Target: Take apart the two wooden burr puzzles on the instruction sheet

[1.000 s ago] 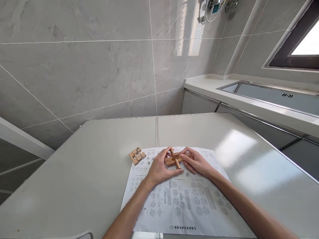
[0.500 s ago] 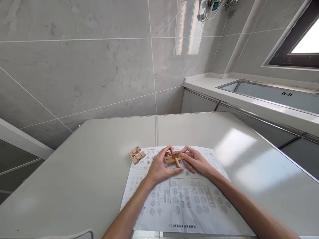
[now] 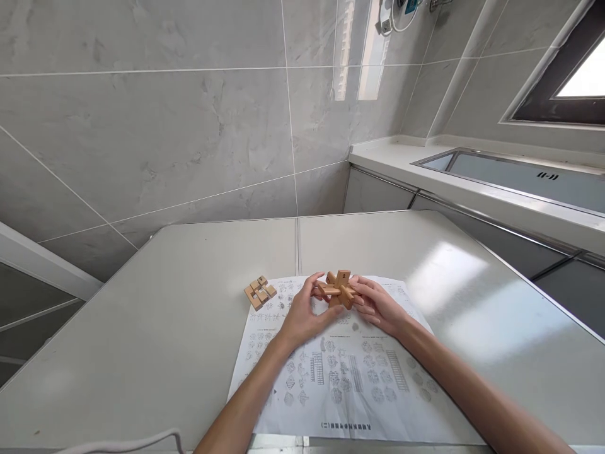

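Note:
Between my two hands is a partly interlocked wooden burr puzzle (image 3: pixel 341 291), its bars crossing and one bar marked "2" standing upright. My left hand (image 3: pixel 305 316) grips it from the left, thumb at the near bar and fingers behind. My right hand (image 3: pixel 377 304) pinches it from the right, with its fingertips partly hidden behind the wood. To the left, loose notched wooden pieces (image 3: pixel 255 295) lie together, one marked "3". Under the hands is a printed instruction sheet (image 3: pixel 350 403) with many small puzzle drawings; its text is upside down to me.
The pale table (image 3: pixel 189 328) has a seam running away from me. A white cable or handle (image 3: pixel 142 441) curves at the lower left edge. At the right are a counter with a sink (image 3: pixel 520 176) and a window (image 3: pixel 586 82); a tiled wall (image 3: pixel 189 126) stands behind.
The puzzle has been turned in my hands: its flat bar lay crosswise before, and now a bar marked "2" points up. My right fingers have shifted along with it.

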Demonstrator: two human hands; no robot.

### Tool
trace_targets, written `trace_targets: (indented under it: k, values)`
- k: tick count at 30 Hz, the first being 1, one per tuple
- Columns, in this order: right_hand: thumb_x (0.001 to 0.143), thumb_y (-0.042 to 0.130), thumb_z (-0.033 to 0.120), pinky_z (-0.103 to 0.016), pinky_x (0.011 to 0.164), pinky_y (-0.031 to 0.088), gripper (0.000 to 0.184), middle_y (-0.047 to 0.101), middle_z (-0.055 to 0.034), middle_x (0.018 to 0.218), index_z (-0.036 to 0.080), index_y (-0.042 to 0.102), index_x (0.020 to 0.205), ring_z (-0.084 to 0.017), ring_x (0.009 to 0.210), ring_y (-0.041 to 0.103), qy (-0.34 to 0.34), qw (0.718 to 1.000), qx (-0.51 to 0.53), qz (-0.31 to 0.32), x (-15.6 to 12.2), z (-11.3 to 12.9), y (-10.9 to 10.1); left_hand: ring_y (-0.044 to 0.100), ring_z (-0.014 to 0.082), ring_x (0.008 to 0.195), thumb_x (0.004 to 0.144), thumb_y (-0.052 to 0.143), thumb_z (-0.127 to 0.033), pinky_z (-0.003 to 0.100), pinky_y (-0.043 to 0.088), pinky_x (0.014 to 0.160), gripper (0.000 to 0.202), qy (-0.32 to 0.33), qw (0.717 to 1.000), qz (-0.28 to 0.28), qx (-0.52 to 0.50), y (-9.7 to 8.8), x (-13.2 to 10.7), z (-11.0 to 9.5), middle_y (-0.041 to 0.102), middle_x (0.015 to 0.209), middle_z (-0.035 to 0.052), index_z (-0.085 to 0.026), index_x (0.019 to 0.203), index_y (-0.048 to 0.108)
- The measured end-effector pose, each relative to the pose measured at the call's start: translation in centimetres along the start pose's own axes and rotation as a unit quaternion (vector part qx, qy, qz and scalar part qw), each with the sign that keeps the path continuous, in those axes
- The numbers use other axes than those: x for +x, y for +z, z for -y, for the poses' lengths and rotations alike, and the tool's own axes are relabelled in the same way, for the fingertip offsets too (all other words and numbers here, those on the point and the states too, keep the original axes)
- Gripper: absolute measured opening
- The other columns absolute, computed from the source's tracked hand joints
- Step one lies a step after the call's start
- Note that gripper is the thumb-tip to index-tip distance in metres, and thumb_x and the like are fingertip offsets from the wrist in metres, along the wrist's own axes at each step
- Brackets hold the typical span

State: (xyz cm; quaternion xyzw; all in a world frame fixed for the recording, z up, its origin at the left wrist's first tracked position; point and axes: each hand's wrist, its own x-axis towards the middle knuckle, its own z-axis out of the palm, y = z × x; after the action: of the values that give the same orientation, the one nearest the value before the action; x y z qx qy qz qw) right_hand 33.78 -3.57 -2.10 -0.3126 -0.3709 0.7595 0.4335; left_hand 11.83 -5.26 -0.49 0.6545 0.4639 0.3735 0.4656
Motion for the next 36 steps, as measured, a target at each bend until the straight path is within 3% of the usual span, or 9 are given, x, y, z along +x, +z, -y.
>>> trace_targets:
  k: [4, 9, 13, 17, 21, 29, 33, 36]
  values:
    - [0.088, 0.082, 0.037, -0.012, 0.029, 0.023, 0.032, 0.045, 0.0084, 0.063, 0.020, 0.056, 0.081, -0.002, 0.041, 0.021, 0.013, 0.998, 0.063, -0.009, 0.1, 0.1, -0.4, 0.065, 0.0214, 0.099, 0.087, 0.079, -0.050, 0.042, 0.050, 0.100, 0.074, 0.017, 1.000, 0.016, -0.005, 0.1, 0.1, 0.3, 0.071, 0.115, 0.0078, -0.028, 0.148, 0.045]
    - [0.087, 0.082, 0.034, -0.010, 0.030, 0.025, 0.030, 0.039, 0.0091, 0.062, 0.019, 0.057, 0.080, -0.003, 0.044, 0.017, 0.040, 0.990, 0.135, -0.004, 0.2, 0.1, -0.9, 0.065, 0.0187, 0.092, 0.086, 0.080, -0.049, 0.037, 0.051, 0.094, 0.071, 0.021, 1.000, 0.009, -0.011, 0.2, 0.2, 0.2, 0.071, 0.106, 0.0046, -0.026, 0.144, 0.047]
    - [0.088, 0.082, 0.033, -0.009, 0.030, 0.025, 0.028, 0.042, 0.0083, 0.064, 0.019, 0.058, 0.084, -0.003, 0.044, 0.018, 0.037, 0.990, 0.133, 0.001, 0.1, 0.0, -0.9, 0.063, 0.0177, 0.083, 0.094, 0.069, -0.053, 0.031, 0.049, 0.082, 0.038, 0.020, 0.999, 0.030, 0.029, 0.2, 0.2, -0.5, 0.073, 0.092, 0.0031, -0.022, 0.115, 0.067]
    - [0.089, 0.081, 0.034, -0.011, 0.031, 0.024, 0.027, 0.046, 0.0070, 0.067, 0.019, 0.058, 0.084, -0.003, 0.044, 0.020, 0.034, 0.995, 0.096, 0.011, 0.0, 0.1, -0.4, 0.063, 0.0160, 0.071, 0.101, 0.055, -0.054, 0.029, 0.047, 0.073, 0.039, 0.023, 0.998, 0.048, 0.042, 0.3, 0.2, -0.6, 0.073, 0.080, 0.0019, -0.020, 0.088, 0.067]
    - [0.091, 0.079, 0.038, -0.014, 0.033, 0.024, 0.028, 0.048, 0.0058, 0.070, 0.019, 0.059, 0.084, -0.003, 0.045, 0.025, 0.023, 0.997, 0.068, 0.031, -0.1, 0.3, -0.1, 0.066, 0.0168, 0.072, 0.102, 0.054, -0.055, 0.029, 0.051, 0.075, 0.042, 0.021, 0.998, 0.049, -0.032, 0.4, 0.3, -0.5, 0.071, 0.077, 0.0032, -0.019, 0.085, 0.064]
    - [0.089, 0.078, 0.046, -0.022, 0.042, 0.032, 0.035, 0.053, 0.0045, 0.072, 0.021, 0.066, 0.111, -0.006, 0.046, 0.035, -0.020, 1.000, -0.008, 0.019, -0.3, 0.4, 0.0, 0.062, 0.0160, 0.070, 0.101, 0.055, -0.050, 0.030, 0.050, 0.080, 0.041, 0.000, 0.989, 0.028, -0.147, -0.4, 0.6, -0.9, 0.063, 0.067, 0.0016, -0.019, 0.074, 0.060]
    - [0.090, 0.077, 0.048, -0.024, 0.046, 0.036, 0.038, 0.058, 0.0051, 0.069, 0.024, 0.062, 0.115, -0.009, 0.047, 0.042, -0.057, 0.992, -0.112, 0.007, -0.4, 0.2, 0.5, 0.060, 0.0155, 0.066, 0.099, 0.058, -0.050, 0.030, 0.049, 0.076, 0.042, -0.012, 0.987, 0.030, -0.160, -0.5, 0.8, -0.8, 0.061, 0.065, 0.0011, -0.019, 0.072, 0.060]
    - [0.092, 0.075, 0.048, -0.025, 0.048, 0.039, 0.034, 0.066, 0.0027, 0.075, 0.024, 0.061, 0.112, -0.010, 0.048, 0.048, -0.117, 0.969, -0.216, -0.037, -0.5, -0.3, 1.1, 0.059, 0.0153, 0.066, 0.100, 0.058, -0.049, 0.030, 0.048, 0.075, 0.040, -0.007, 0.987, 0.043, -0.154, -0.3, 0.7, -0.7, 0.061, 0.064, 0.0006, -0.018, 0.073, 0.060]
